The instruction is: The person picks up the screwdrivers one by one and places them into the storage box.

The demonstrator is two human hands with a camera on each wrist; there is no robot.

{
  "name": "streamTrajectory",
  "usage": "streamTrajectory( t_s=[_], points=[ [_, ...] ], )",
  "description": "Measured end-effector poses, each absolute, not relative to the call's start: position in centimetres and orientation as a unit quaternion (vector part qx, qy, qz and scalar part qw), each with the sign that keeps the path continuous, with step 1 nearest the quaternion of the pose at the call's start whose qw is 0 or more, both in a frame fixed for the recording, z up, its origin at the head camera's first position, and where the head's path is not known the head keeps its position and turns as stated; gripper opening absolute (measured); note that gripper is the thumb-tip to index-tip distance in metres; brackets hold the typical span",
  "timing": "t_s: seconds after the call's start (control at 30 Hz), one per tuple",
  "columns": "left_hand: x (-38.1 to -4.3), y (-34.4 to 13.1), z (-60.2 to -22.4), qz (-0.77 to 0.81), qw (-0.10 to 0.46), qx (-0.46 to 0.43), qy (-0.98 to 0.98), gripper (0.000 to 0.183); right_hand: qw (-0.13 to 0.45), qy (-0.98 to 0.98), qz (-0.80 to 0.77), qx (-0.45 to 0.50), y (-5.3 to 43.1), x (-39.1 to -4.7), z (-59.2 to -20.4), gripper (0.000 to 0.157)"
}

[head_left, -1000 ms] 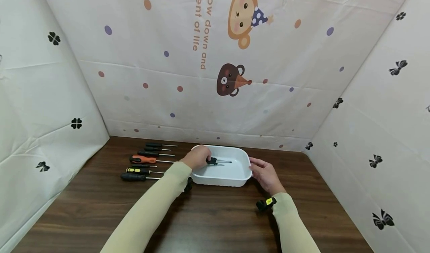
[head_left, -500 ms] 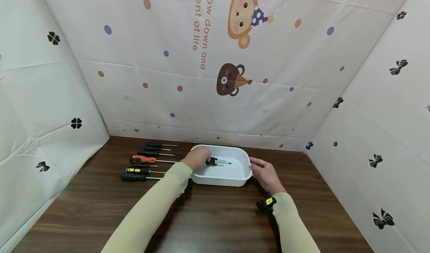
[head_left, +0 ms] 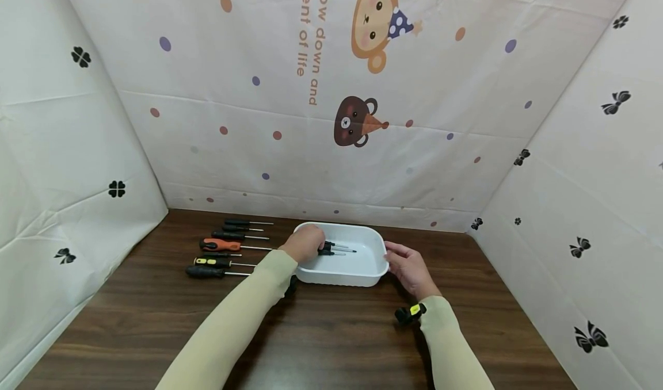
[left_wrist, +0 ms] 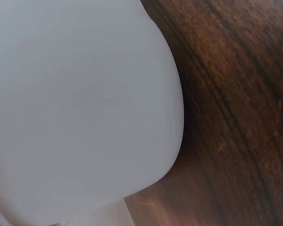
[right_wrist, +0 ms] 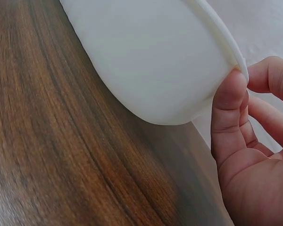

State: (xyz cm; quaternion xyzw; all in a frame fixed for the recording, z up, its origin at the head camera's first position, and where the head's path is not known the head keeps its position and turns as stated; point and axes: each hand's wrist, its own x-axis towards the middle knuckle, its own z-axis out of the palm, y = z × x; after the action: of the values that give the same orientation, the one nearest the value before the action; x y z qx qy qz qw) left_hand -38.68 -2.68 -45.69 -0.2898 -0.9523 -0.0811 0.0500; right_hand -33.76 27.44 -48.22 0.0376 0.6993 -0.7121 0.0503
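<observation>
A white rectangular tray [head_left: 339, 276] stands on the brown wooden table. My left hand [head_left: 303, 244] reaches over its left end, fingers curled down on the black handles of several screwdrivers [head_left: 326, 252] lying inside. Their thin shafts point right across the tray floor; the fingertips and handle ends are hidden under the hand. At the opposite end, my right hand [head_left: 409, 269] pinches the tray's rim between thumb and fingers, as the right wrist view shows up close. The left wrist view is mostly filled by the tray's outer wall [left_wrist: 94, 103].
Several more screwdrivers lie in a row left of the tray, among them an orange-handled screwdriver [head_left: 220, 245], a black-and-yellow screwdriver [head_left: 212, 262] and a large black screwdriver [head_left: 204, 272]. A printed white cloth [head_left: 311, 171] hangs behind the table, with side cloths left and right.
Inside the tray the screwdrivers under my left hand have shifted slightly, and more separate shafts show than one second ago. My right hand stays at the rim.
</observation>
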Motion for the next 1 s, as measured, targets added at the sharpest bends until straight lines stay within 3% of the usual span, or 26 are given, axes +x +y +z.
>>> streamTrajectory(
  t_s=[0.63,1.0],
  points=[
    [-38.7,-3.2,-45.3,-0.107,0.039,-0.292,-0.950,0.046,0.041,0.693,-0.719,0.032,27.4,-33.9,-48.4,0.047],
    [-38.2,-4.6,-44.6,-0.152,0.030,-0.302,-0.941,0.015,0.046,0.706,-0.706,0.035,27.4,-33.8,-48.4,0.047]
  ],
)
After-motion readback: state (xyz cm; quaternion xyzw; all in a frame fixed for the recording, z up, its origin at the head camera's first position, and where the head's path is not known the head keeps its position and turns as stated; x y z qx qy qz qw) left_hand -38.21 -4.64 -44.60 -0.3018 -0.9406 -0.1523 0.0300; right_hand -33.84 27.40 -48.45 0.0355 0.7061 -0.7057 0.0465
